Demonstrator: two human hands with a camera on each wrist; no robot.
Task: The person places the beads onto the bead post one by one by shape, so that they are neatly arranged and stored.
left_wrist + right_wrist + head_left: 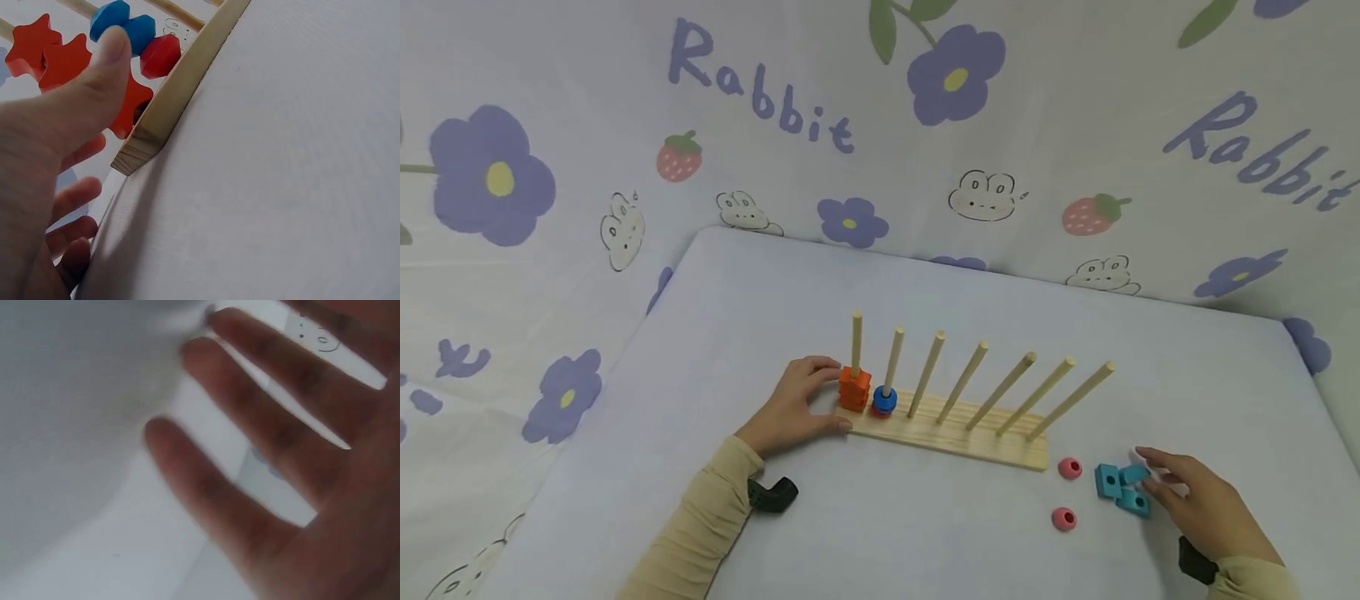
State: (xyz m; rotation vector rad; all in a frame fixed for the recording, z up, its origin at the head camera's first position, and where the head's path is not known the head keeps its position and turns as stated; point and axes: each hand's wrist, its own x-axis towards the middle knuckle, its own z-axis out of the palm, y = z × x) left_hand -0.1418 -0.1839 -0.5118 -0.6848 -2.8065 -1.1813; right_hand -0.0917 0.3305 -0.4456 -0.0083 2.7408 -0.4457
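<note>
A wooden peg board (955, 442) with several upright rods lies across the table. Orange-red star pieces (853, 389) are stacked on its leftmost rod. Blue beads (884, 399) sit over a red bead (160, 56) on the neighbouring rod. My left hand (793, 408) spreads around the board's left end, its thumb by the front corner and fingers beside the stars. Over on the right, my right hand (1206, 500) reaches over a small group of teal blocks (1107, 481), thumb and forefinger parted close to a tilted one (1134, 475). The right wrist view shows loosely spread fingers (200, 481).
Two pink, rounded beads (1071, 468) with holes lie between the board's right end and the teal blocks. Tall bare rods (1004, 392) rise along the board. A patterned cloth (880, 125) hangs behind the white table (887, 533).
</note>
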